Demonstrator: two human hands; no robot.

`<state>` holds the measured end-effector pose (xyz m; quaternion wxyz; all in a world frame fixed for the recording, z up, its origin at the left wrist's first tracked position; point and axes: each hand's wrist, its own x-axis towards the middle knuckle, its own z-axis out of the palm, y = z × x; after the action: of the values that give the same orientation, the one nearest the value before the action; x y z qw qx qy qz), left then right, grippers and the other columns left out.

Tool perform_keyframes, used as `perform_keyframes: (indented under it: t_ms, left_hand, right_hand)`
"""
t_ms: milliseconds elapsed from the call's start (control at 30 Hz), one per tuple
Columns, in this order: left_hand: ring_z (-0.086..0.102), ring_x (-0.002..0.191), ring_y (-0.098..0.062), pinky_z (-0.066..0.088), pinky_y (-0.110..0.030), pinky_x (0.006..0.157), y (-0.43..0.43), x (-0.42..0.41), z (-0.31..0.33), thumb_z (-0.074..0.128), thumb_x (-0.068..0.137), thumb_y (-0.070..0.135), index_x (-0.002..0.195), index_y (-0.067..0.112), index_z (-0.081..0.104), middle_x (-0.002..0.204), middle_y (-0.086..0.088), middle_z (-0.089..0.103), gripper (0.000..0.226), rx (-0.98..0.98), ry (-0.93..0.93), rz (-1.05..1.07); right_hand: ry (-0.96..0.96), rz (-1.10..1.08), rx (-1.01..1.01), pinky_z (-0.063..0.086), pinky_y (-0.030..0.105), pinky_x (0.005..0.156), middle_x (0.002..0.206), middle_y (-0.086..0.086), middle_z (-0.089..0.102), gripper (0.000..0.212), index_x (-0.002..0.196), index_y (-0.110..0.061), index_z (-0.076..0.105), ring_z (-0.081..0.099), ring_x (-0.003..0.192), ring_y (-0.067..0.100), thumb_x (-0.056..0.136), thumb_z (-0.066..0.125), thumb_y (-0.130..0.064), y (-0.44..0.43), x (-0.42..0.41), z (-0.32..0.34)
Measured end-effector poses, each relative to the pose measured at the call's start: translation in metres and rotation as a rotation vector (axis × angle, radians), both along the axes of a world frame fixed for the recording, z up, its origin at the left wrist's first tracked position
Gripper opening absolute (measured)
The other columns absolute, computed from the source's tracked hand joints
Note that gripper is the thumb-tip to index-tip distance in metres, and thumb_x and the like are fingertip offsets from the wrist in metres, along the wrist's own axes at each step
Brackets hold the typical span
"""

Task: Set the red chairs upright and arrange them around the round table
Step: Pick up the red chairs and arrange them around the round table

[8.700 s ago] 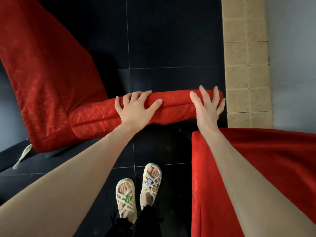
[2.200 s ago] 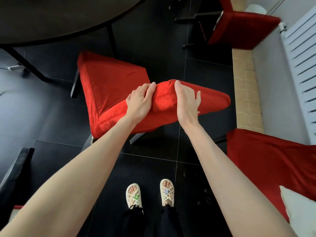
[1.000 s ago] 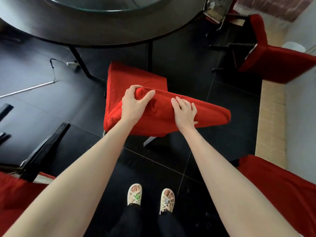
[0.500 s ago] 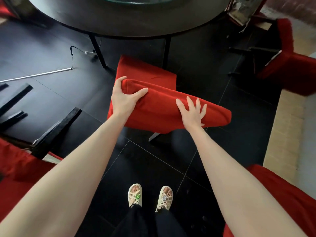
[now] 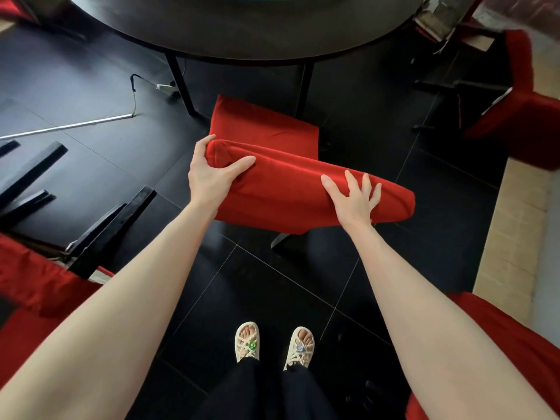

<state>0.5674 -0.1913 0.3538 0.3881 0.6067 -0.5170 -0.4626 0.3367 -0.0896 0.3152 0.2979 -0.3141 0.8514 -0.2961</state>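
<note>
A red-covered chair (image 5: pixel 272 128) stands upright in front of me, its seat facing the dark round table (image 5: pixel 242 28). My left hand (image 5: pixel 212 174) grips the left end of its padded backrest top, thumb on the near side and fingers over the far side. On the right part of the backrest lies my right hand (image 5: pixel 353 197), fingers spread and straight. Another red chair (image 5: pixel 39 286) lies tipped over at the lower left, black legs pointing up. A third red chair (image 5: pixel 527 116) lies at the upper right.
More red fabric (image 5: pixel 497 341) shows at the lower right corner. A cable with a white plug (image 5: pixel 145 86) lies on the black tiled floor by the table leg (image 5: pixel 180 83). A tan tiled strip (image 5: pixel 509 237) runs along the right. My sandalled feet (image 5: pixel 272 344) stand behind the chair.
The chair has been pushed closer to the table. My left hand has slid to the backrest's left end, and my right hand has opened and flattened on the backrest.
</note>
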Motion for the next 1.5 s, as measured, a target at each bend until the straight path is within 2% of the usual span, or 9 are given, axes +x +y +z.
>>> perform_keyframes:
  t_ms: [267, 567, 700, 800, 1033, 1167, 1267, 1433, 1500]
  left_hand:
    - [0.057, 0.113, -0.006, 0.047, -0.034, 0.103, -0.006, 0.035, -0.011, 0.088, 0.050, 0.056, 0.129, 0.035, 0.048, 0.121, 0.014, 0.059, 0.091, 0.028, 0.040, 0.100]
    - [0.061, 0.107, -0.005, 0.051, -0.035, 0.098, -0.017, 0.060, -0.014, 0.091, 0.046, 0.051, 0.115, 0.038, 0.051, 0.112, 0.012, 0.064, 0.081, 0.064, 0.126, 0.119]
    - [0.063, 0.106, -0.010, 0.054, -0.043, 0.094, -0.021, 0.071, -0.015, 0.092, 0.044, 0.050, 0.109, 0.043, 0.050, 0.111, 0.010, 0.065, 0.077, 0.094, 0.157, 0.126]
    - [0.064, 0.107, -0.015, 0.054, -0.048, 0.093, -0.022, 0.076, -0.015, 0.092, 0.046, 0.046, 0.112, 0.040, 0.050, 0.113, 0.006, 0.065, 0.078, 0.100, 0.175, 0.136]
    - [0.065, 0.100, -0.010, 0.057, -0.043, 0.089, -0.029, 0.088, -0.019, 0.094, 0.058, 0.031, 0.113, 0.036, 0.050, 0.107, 0.009, 0.064, 0.071, 0.095, 0.188, 0.131]
    - [0.063, 0.106, -0.012, 0.054, -0.042, 0.094, -0.030, 0.086, -0.019, 0.093, 0.056, 0.035, 0.120, 0.032, 0.049, 0.114, 0.005, 0.064, 0.078, 0.079, 0.172, 0.132]
    - [0.060, 0.111, -0.011, 0.052, -0.042, 0.097, -0.029, 0.082, -0.023, 0.091, 0.051, 0.044, 0.123, 0.036, 0.046, 0.120, 0.006, 0.061, 0.086, 0.063, 0.166, 0.153]
    - [0.057, 0.109, -0.004, 0.052, -0.037, 0.098, -0.039, 0.090, -0.028, 0.090, 0.041, 0.051, 0.127, 0.036, 0.038, 0.124, 0.008, 0.055, 0.103, 0.084, 0.188, 0.135]
    - [0.057, 0.112, -0.007, 0.052, -0.038, 0.098, -0.048, 0.099, -0.029, 0.090, 0.039, 0.051, 0.129, 0.034, 0.037, 0.127, 0.005, 0.054, 0.106, 0.097, 0.190, 0.102]
  right_hand:
    - [0.056, 0.015, 0.016, 0.009, 0.072, 0.109, 0.164, -0.006, 0.001, 0.086, 0.150, -0.035, 0.033, -0.019, 0.148, 0.021, 0.079, 0.048, -0.080, -0.017, 0.034, -0.004]
    - [0.074, 0.024, 0.036, 0.014, 0.067, 0.113, 0.164, -0.003, 0.002, 0.090, 0.150, -0.031, 0.034, -0.016, 0.149, 0.021, 0.077, 0.051, -0.080, -0.018, 0.036, 0.002]
    - [0.136, 0.055, 0.045, 0.019, 0.068, 0.112, 0.161, -0.001, 0.017, 0.083, 0.143, -0.029, 0.044, -0.009, 0.149, 0.021, 0.078, 0.048, -0.080, -0.016, 0.039, 0.003]
    - [0.177, 0.067, 0.031, 0.022, 0.067, 0.110, 0.155, -0.001, 0.027, 0.075, 0.135, -0.027, 0.050, -0.002, 0.148, 0.022, 0.081, 0.048, -0.078, -0.014, 0.043, 0.005]
    - [0.200, 0.058, 0.052, 0.027, 0.068, 0.107, 0.152, -0.002, 0.028, 0.073, 0.133, -0.029, 0.050, 0.000, 0.147, 0.021, 0.081, 0.046, -0.079, -0.008, 0.062, 0.004]
    - [0.210, 0.033, 0.049, 0.027, 0.068, 0.107, 0.152, 0.000, 0.027, 0.073, 0.135, -0.028, 0.048, 0.000, 0.147, 0.023, 0.082, 0.045, -0.078, -0.001, 0.068, 0.003]
    - [0.203, 0.021, 0.044, 0.026, 0.068, 0.107, 0.153, 0.000, 0.026, 0.073, 0.136, -0.028, 0.047, -0.002, 0.147, 0.023, 0.082, 0.045, -0.078, 0.002, 0.072, 0.002]
    - [0.215, 0.002, 0.071, 0.023, 0.069, 0.108, 0.155, 0.000, 0.024, 0.073, 0.138, -0.030, 0.045, -0.003, 0.148, 0.023, 0.083, 0.043, -0.079, 0.002, 0.091, 0.002]
    - [0.229, -0.007, 0.071, 0.022, 0.069, 0.109, 0.155, 0.000, 0.024, 0.074, 0.139, -0.030, 0.045, -0.003, 0.148, 0.023, 0.083, 0.041, -0.079, -0.002, 0.101, 0.002]
